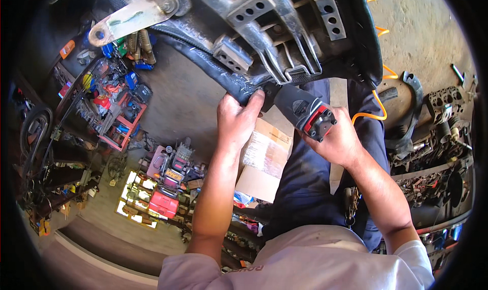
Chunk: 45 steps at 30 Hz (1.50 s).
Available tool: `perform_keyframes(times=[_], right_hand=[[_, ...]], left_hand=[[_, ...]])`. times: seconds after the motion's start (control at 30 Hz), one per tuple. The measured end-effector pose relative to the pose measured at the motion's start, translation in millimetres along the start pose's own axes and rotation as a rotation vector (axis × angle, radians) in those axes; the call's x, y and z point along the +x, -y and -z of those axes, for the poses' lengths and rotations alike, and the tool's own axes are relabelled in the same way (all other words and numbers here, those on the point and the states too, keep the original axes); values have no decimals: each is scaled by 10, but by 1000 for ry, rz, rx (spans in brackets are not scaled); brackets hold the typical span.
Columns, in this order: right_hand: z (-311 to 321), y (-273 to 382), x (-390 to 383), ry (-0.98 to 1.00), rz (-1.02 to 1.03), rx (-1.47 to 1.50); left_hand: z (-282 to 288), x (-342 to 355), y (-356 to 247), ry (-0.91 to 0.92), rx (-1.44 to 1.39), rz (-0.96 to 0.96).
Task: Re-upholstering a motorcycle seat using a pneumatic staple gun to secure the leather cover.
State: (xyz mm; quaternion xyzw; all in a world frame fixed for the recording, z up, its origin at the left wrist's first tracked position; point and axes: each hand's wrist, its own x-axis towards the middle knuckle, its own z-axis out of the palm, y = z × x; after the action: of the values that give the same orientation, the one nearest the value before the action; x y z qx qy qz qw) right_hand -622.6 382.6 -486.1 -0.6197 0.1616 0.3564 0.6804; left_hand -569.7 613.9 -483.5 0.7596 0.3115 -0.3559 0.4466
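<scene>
The dark cover around the metal frame is held at its lower edge by the left hand. The black power tool is gripped in the right hand, its nose placed near the left thumb.

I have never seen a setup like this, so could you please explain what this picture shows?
There is no machine here: a person works with two bare hands, seen by a fisheye camera worn on the head and looking down, which bends straight edges. The left hand grips the edge of a black part bearing a metal frame. The right hand holds a dark handheld tool with red trim. A cardboard box shows below; metal parts lie at the right.
</scene>
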Motion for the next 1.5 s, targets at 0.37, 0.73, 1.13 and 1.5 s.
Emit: perform_keyframes(times=[0.37, 0.73, 1.13, 1.5], right_hand=[[-47, 158, 136, -19, -86, -337], [29, 169, 249, 23, -85, -432], [135, 37, 88, 32, 58, -412], [115, 38, -32, 26, -330, 436]], left_hand=[[-83, 11, 92, -89, 137, -191], [-69, 63, 196, -40, 36, -235], [-61, -3, 72, -90, 34, -151], [69, 13, 2, 2, 73, -63]])
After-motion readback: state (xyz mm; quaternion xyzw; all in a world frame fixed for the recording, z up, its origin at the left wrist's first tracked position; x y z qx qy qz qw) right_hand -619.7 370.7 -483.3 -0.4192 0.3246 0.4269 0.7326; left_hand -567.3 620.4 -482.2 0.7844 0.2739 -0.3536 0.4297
